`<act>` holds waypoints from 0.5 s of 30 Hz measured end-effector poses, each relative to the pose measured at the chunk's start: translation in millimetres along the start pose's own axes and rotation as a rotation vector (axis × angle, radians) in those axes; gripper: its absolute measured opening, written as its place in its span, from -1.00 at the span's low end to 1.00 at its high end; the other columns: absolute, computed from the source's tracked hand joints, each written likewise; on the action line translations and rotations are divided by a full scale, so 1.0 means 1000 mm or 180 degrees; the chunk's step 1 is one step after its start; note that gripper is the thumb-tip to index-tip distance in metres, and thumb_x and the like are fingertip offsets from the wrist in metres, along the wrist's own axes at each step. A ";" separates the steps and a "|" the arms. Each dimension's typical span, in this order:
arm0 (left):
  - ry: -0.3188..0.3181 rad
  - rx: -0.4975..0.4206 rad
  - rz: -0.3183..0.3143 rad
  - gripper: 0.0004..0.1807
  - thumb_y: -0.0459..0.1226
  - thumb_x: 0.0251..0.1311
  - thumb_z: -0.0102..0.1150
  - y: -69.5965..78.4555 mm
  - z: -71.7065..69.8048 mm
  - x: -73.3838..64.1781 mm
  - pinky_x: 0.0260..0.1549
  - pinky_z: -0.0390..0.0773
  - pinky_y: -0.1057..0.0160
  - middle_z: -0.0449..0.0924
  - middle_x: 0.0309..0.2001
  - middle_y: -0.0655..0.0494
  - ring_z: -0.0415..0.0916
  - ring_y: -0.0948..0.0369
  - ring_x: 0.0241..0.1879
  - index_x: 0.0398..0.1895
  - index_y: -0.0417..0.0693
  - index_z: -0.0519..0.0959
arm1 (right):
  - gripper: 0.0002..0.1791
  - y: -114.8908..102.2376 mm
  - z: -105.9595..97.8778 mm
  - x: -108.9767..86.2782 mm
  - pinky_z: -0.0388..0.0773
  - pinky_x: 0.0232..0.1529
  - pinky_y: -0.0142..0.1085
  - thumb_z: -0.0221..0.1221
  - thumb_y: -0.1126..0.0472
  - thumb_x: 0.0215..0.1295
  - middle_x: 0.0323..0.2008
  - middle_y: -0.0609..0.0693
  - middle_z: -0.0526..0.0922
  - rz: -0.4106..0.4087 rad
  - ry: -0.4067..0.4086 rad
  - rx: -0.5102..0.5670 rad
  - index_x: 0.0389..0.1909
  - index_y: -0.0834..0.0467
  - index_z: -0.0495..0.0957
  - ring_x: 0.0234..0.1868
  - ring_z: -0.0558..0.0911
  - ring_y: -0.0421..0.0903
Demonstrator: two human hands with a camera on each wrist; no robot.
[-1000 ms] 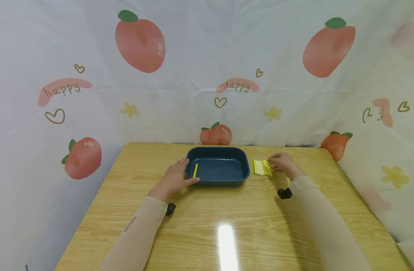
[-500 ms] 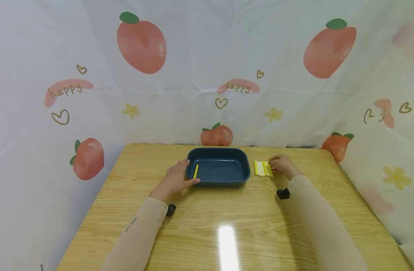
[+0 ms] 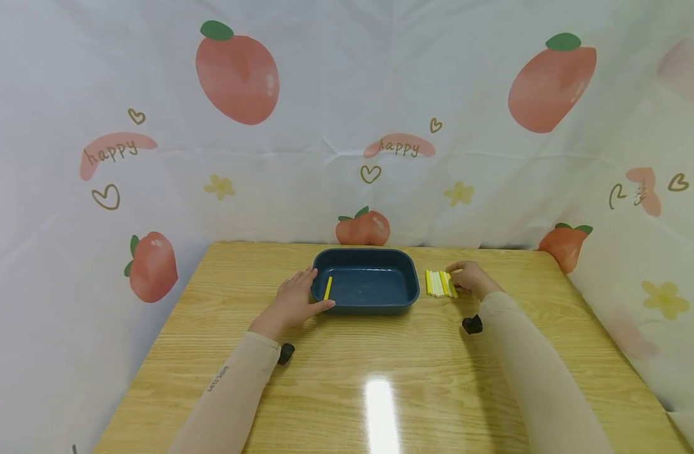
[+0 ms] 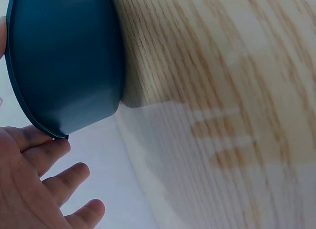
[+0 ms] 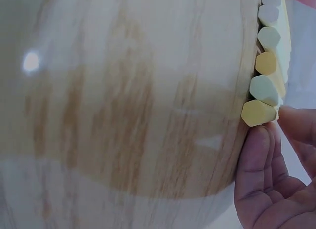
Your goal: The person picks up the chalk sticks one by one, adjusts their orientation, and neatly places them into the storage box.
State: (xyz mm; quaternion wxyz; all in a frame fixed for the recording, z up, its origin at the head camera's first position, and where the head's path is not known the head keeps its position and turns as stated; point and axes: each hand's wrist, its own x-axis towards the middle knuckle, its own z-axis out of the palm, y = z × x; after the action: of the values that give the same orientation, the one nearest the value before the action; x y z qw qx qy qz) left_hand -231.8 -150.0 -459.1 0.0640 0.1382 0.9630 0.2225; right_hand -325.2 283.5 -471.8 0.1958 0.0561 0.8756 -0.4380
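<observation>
A dark blue plastic basin (image 3: 365,309) stands on the wooden table, with one yellow chalk stick (image 3: 327,289) leaning inside its left end. My left hand (image 3: 293,301) rests at the basin's left side, fingers spread along the rim and thumb at the near edge. In the left wrist view, fingertips touch the rim of the basin (image 4: 66,61). To the basin's right lies a row of white and yellow chalk sticks (image 3: 438,284). My right hand (image 3: 469,277) is at the row's right end, where thumb and fingers pinch the outermost yellow chalk stick (image 5: 258,113).
The wooden table (image 3: 347,366) reaches back to a white cloth (image 3: 301,126) printed with peaches. Black wrist cameras (image 3: 286,353) sit under both wrists. The row of chalk is close to the basin's right wall.
My right hand has shifted slightly left and down, its fingers closing in on the row's right-hand yellow chalk stick. The left hand stays at the basin. The head view has shifted slightly.
</observation>
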 end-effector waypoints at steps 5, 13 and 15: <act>0.0004 0.0008 -0.0004 0.12 0.31 0.22 0.15 0.000 0.000 0.000 0.45 -0.12 -0.24 -0.10 0.60 -0.10 -0.13 -0.15 0.55 0.60 -0.17 -0.03 | -0.49 0.000 0.002 0.000 0.42 -0.47 -0.35 -0.01 0.44 0.42 0.04 0.24 0.51 0.0063 0.0054 -0.0042 0.38 0.38 0.32 -0.62 0.31 -0.23; 0.0016 -0.0014 0.0003 0.12 0.32 0.22 0.14 -0.001 0.001 0.000 0.45 -0.13 -0.25 -0.10 0.60 -0.11 -0.12 -0.15 0.55 0.60 -0.17 -0.02 | -0.53 0.001 -0.001 0.000 0.53 -0.39 -0.31 0.00 0.40 0.41 -0.31 0.08 0.50 0.0115 0.0044 -0.0143 0.31 0.41 0.36 -0.42 0.46 -0.12; 0.0019 -0.0009 0.0007 0.12 0.32 0.22 0.13 -0.002 0.001 0.000 0.45 -0.12 -0.26 -0.10 0.60 -0.12 -0.12 -0.15 0.55 0.60 -0.17 -0.02 | -0.56 0.002 -0.001 0.000 0.57 -0.36 -0.29 0.02 0.41 0.39 -0.35 0.09 0.48 0.0133 0.0056 -0.0108 0.26 0.42 0.39 -0.38 0.48 -0.09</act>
State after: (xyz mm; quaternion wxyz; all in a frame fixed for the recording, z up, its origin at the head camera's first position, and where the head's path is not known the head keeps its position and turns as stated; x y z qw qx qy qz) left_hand -232.1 -151.2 -461.4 0.0610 0.1385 0.9627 0.2243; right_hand -324.7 285.1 -472.4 0.1981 0.0748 0.8833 -0.4183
